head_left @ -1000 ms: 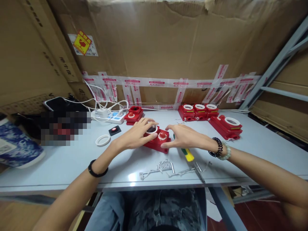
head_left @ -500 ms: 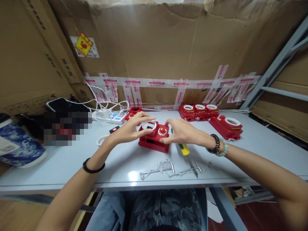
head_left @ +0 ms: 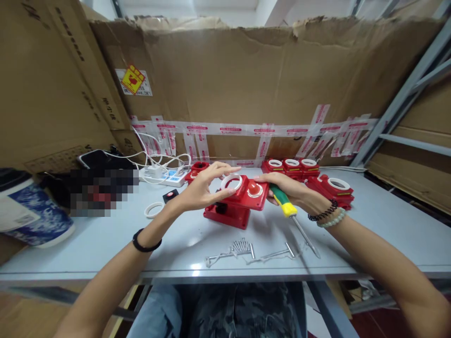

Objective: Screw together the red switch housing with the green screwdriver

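My left hand (head_left: 199,190) grips a red cover (head_left: 243,200) by its white ring (head_left: 241,180), thumb in front and fingers behind. A round red knob (head_left: 253,188) stands on the cover's right half. The cover is raised, tilted, and offset to the right over a red box base (head_left: 229,217) on the table; something black shows between them. My right hand (head_left: 287,184) is closed around a screwdriver (head_left: 289,209) with a green and yellow handle, its shaft pointing down toward me. The right fingers also touch the cover's right edge.
Several small screws (head_left: 240,244) lie near the table's front with metal T-shaped rods (head_left: 276,253). More red units (head_left: 291,171) stand back right. A white ring (head_left: 154,210), a power strip (head_left: 169,177) with cables and a blue-white cup (head_left: 35,211) are left. Cardboard (head_left: 225,75) walls the back.
The red cover has come up off its base and shifted right. The screwdriver has risen in my right hand and swung right. The view has tilted upward.
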A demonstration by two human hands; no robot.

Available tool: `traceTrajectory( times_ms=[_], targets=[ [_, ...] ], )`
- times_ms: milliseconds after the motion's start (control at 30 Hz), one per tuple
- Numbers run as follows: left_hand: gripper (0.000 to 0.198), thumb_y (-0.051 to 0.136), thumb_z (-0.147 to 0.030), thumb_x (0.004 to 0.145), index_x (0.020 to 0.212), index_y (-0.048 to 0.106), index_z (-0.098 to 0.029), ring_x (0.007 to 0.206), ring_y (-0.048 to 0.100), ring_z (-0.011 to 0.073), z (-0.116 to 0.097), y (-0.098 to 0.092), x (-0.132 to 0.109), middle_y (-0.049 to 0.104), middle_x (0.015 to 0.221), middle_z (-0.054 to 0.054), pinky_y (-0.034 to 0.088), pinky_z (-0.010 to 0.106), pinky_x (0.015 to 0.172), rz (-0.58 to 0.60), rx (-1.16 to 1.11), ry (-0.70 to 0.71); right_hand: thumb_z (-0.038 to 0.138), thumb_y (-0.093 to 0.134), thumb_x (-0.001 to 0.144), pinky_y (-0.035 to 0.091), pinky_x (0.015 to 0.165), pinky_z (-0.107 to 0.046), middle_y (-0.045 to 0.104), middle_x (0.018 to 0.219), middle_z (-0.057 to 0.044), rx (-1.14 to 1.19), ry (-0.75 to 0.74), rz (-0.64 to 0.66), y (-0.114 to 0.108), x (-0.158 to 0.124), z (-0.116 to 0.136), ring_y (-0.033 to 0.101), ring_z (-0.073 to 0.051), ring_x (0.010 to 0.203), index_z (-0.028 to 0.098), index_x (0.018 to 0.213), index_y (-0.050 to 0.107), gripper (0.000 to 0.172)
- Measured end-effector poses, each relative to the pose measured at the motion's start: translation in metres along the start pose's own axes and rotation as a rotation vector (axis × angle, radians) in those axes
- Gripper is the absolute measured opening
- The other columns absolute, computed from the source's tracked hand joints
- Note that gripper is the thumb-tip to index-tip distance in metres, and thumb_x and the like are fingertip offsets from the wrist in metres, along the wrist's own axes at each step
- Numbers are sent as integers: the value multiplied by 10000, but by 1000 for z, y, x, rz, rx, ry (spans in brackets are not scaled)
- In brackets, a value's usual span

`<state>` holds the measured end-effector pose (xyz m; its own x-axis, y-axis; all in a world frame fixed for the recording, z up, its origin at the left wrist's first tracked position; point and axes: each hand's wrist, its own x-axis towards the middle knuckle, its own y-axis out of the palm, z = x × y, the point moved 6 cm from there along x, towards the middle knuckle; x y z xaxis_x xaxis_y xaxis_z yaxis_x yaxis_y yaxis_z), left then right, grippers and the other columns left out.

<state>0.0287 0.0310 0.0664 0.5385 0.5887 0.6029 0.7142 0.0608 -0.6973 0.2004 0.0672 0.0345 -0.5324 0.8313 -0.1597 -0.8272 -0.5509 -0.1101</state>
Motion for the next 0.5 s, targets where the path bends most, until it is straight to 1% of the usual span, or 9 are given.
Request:
traceTrajectory(
  times_ms=[67, 133, 233, 300, 400, 500],
  targets=[
    [479, 590, -347, 864, 1320, 493, -237, 1162, 504, 228, -7, 6, 4, 519, 1284, 117, 468, 369, 928, 18, -7, 48, 401, 623, 747, 318, 375, -199, 486, 446, 57, 88, -27, -53, -2, -8, 5, 392, -60, 377, 181, 615, 496, 287],
    [464, 569, -332, 879, 1326, 483, -243, 1182, 489, 236, -17, 10, 8, 508, 1301, 119, 466, 394, 944, 14, 35, 119, 400, 605, 750, 338, 372, -205, 503, 457, 48, 119, -58, -86, -4, -19, 11, 409, -69, 379, 188, 608, 488, 281],
    [417, 506, -324, 921, 1319, 481, -202, 1162, 479, 245, -34, 14, 15, 539, 1233, 138, 439, 453, 976, -15, 232, 234, 388, 565, 768, 333, 352, -210, 493, 430, 40, 94, -87, -109, -4, -36, 19, 416, -79, 367, 192, 581, 487, 283],
    [412, 446, -366, 948, 1316, 474, -181, 1140, 481, 252, -40, 17, 18, 541, 1205, 149, 444, 468, 964, -36, 362, 306, 394, 522, 795, 323, 339, -212, 472, 399, 40, 65, -101, -107, -3, -43, 21, 404, -80, 343, 193, 551, 481, 318],
    [469, 347, -455, 962, 1322, 447, -172, 1124, 494, 258, -40, 20, 18, 533, 1193, 157, 454, 470, 950, -65, 456, 379, 396, 468, 831, 335, 337, -211, 461, 376, 40, 63, -111, -81, 2, -48, 20, 400, -79, 317, 191, 534, 479, 361],
    [503, 278, -474, 968, 1337, 412, -159, 1118, 506, 249, -37, 22, 14, 523, 1174, 163, 468, 440, 938, -109, 447, 390, 379, 461, 834, 348, 332, -204, 477, 383, 41, 90, -120, -65, 6, -46, 17, 421, -82, 320, 189, 560, 478, 334]
  ],
)
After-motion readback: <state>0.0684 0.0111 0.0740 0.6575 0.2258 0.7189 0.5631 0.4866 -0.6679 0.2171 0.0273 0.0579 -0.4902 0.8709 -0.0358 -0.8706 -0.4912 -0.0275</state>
